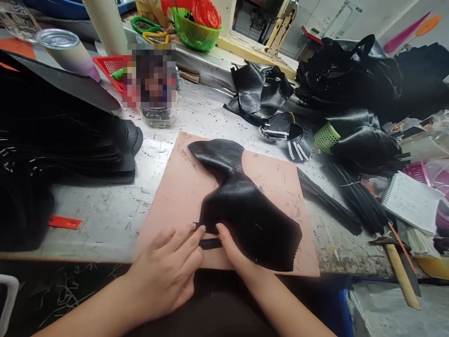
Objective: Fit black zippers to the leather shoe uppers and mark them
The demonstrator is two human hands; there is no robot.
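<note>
A shiny black leather piece (245,210), narrow at its middle, lies on a pink board (164,201) at the table's front edge. My left hand (171,262) is at the piece's lower left edge, fingers pressed together, with the fingertips on the end of a thin black strip (210,243). Beside it, my right hand (233,248) has its thumb stretched along the lower edge of the leather; its other fingers are hidden under the piece, so its grip cannot be made out. The strip runs between both hands.
Black pieces are stacked at the left (87,140) and back right (368,75). A tumbler (66,51), a green basket (196,32) and a clear container (157,117) stand at the back. On the right are a notebook (410,201) and a wooden-handled hammer (401,276).
</note>
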